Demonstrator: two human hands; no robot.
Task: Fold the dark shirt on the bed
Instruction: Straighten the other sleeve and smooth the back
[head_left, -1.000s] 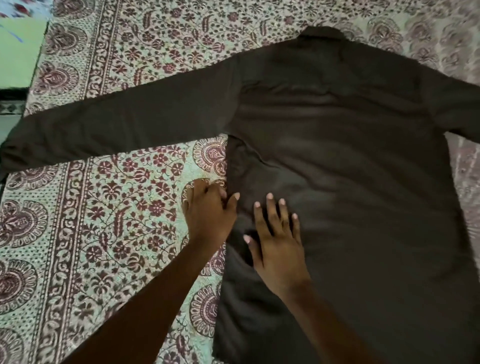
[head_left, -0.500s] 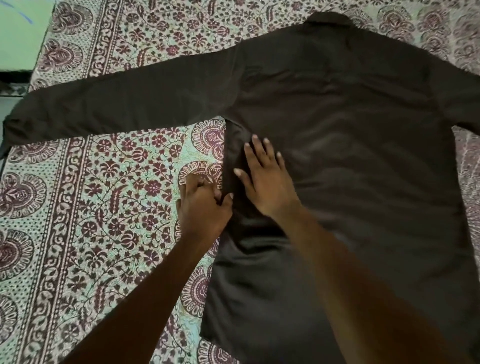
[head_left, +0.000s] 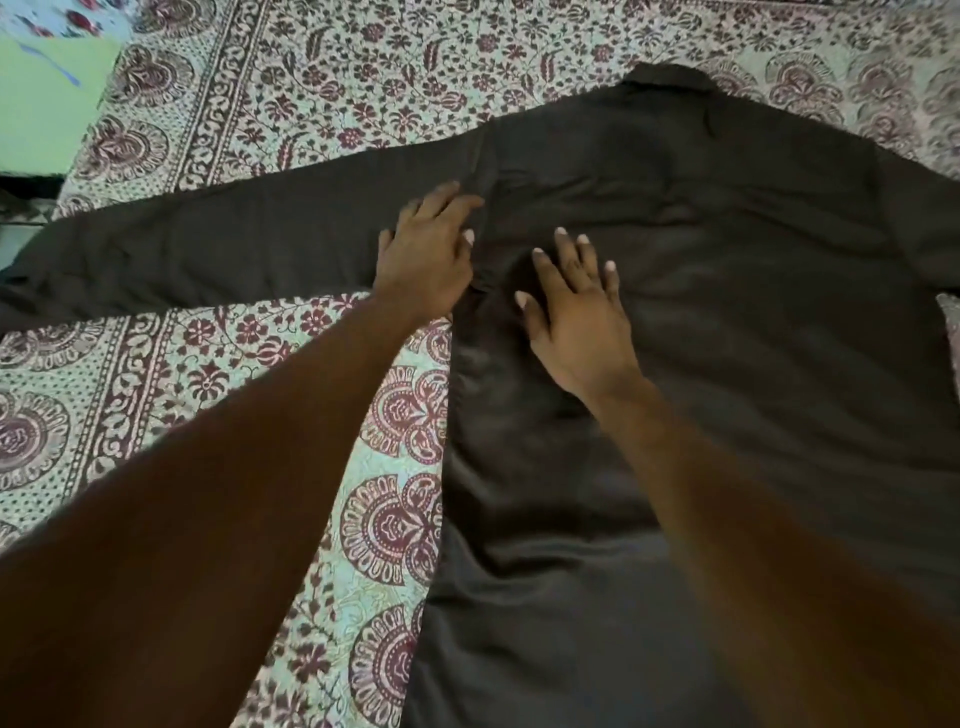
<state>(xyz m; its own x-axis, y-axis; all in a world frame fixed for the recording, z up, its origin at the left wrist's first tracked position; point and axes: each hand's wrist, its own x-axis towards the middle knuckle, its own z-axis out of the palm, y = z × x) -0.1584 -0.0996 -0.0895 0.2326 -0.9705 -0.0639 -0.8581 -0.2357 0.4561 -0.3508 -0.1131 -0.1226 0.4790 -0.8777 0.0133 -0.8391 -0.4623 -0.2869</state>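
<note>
The dark shirt (head_left: 727, 322) lies spread flat on the bed, back side up, collar at the far end. Its long left sleeve (head_left: 208, 249) stretches out to the left edge of the view. My left hand (head_left: 423, 254) rests with spread fingers on the sleeve where it joins the body, near the armpit. My right hand (head_left: 576, 306) lies flat on the shirt's body just to the right of it, fingers straight and apart. The shirt's right sleeve runs out of view at the right.
A patterned bedsheet (head_left: 218, 395) in maroon and pale green covers the bed all around the shirt. A green wall or surface (head_left: 47, 104) shows beyond the bed's far left corner.
Both hands have slid up the shirt's left side from its lower side seam to the armpit. The left hand went from the sheet beside the seam onto the sleeve.
</note>
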